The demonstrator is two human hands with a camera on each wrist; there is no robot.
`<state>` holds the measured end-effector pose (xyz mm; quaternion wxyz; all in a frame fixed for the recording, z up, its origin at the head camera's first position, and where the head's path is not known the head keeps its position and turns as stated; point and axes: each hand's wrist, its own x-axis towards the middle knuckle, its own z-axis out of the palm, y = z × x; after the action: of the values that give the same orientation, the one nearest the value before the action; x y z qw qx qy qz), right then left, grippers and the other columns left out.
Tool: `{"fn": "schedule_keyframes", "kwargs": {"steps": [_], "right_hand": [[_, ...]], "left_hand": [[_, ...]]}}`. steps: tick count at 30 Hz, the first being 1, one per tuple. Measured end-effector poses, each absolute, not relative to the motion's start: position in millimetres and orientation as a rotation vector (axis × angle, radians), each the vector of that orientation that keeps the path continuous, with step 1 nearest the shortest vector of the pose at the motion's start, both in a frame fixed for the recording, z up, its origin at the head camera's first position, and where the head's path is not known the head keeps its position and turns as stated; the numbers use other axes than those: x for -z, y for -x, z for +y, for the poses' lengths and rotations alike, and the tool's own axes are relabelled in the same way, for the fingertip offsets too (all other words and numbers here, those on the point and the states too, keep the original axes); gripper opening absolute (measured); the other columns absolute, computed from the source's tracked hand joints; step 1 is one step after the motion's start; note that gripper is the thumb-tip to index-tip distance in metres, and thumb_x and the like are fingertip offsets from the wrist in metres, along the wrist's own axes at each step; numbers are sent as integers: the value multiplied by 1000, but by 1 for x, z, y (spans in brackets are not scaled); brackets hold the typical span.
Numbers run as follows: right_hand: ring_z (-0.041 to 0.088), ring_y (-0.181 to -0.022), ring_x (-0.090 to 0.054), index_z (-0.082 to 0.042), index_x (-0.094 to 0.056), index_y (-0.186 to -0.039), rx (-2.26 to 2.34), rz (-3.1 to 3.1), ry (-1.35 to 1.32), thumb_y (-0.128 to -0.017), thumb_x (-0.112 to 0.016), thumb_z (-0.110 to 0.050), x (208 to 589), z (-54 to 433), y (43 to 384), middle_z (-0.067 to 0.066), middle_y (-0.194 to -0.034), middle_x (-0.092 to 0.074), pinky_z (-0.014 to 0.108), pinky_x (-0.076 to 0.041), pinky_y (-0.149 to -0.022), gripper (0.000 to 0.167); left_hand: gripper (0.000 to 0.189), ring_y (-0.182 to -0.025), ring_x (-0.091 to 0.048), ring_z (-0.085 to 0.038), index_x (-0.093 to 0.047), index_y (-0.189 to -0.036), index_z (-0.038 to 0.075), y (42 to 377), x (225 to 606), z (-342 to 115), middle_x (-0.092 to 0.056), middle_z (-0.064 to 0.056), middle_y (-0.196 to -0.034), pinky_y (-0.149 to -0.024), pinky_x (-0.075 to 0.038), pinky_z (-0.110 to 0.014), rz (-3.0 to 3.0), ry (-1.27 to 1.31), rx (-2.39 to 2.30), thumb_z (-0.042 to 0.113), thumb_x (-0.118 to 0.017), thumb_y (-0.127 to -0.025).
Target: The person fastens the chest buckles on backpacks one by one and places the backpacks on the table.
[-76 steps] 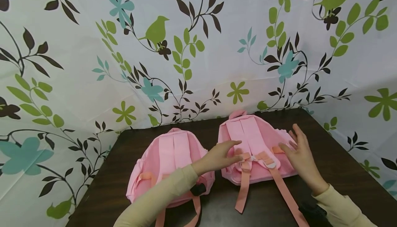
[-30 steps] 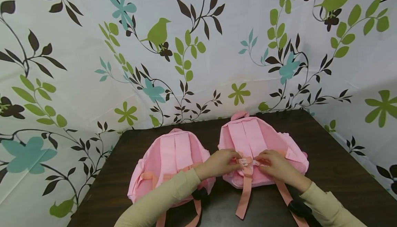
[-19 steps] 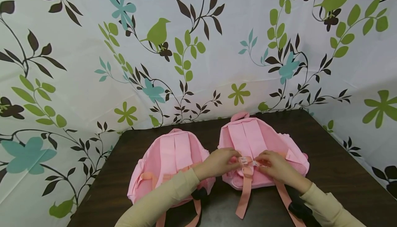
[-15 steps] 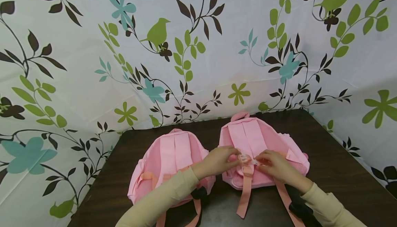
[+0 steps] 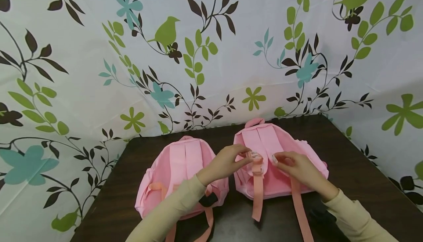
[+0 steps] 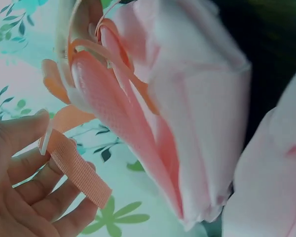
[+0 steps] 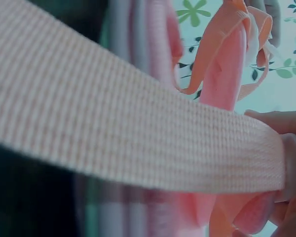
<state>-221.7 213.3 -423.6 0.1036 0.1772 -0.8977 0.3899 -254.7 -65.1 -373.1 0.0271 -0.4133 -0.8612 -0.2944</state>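
Observation:
A pink backpack lies on the table, its padded shoulder straps facing up. My left hand pinches a white plastic buckle on an orange webbing strap, lifted off the bag. In the left wrist view, the same orange strap hangs past the fingers. Thumb and fingers of my right hand pinch another white buckle piece. A gap shows between the two pieces. The right wrist view has a second orange strap running up to my right hand.
Another pink backpack lies to the left, partly behind my left forearm, its orange strap trailing forward. The dark wooden table ends at a white leaf-and-bird patterned fabric at the back.
Both hands came in from apart to the buckle at the front of the right backpack. Since half a second ago, they have risen and drawn apart, each with a white piece.

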Motion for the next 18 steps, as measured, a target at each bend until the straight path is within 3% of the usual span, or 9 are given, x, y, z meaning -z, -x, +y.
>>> {"fn": "schedule_keyframes", "kwargs": {"steps": [3,6,9,13,18], "right_hand": [[36,-112,-64,-7,-74,-118,-1172,-2617,-486,-92,-76,-31,412,213,222,11,-115,-72,62,-49,-93,36],[38,-114,-63,-6,-73,-118,-1185,-2568,-485,-92,-76,-31,402,212,224,13,-115,-72,64,-46,-96,36],[37,-112,-65,-6,-73,-119,-1194,-2540,-497,-91,-76,-30,393,211,225,13,-116,-72,65,-44,-98,37],[33,-108,-67,-8,-73,-119,-1212,-2539,-486,-91,-77,-29,386,209,225,12,-117,-72,63,-44,-98,36],[29,-105,-67,-10,-73,-119,-1248,-2536,-464,-90,-78,-33,383,205,226,9,-115,-73,55,-48,-93,37]], "left_hand": [[23,-97,-62,-9,-69,-116,9,257,366,-70,-69,0,-105,-87,-54,-30,-2606,1258,974,18,-71,-96],[19,-84,-57,-12,-69,-113,9,259,359,-75,-65,0,-97,-75,-50,-26,-2547,1241,994,17,-70,-96],[21,-83,-60,-14,-69,-115,6,260,354,-78,-65,-2,-97,-75,-51,-22,-2503,1202,1020,18,-68,-98],[28,-94,-66,-15,-67,-122,2,258,350,-83,-67,-5,-104,-86,-55,-26,-2481,1129,1058,19,-65,-100],[24,-82,-59,-11,-67,-120,6,256,348,-87,-63,-1,-97,-75,-51,-26,-2436,1095,1048,20,-64,-101]]}}
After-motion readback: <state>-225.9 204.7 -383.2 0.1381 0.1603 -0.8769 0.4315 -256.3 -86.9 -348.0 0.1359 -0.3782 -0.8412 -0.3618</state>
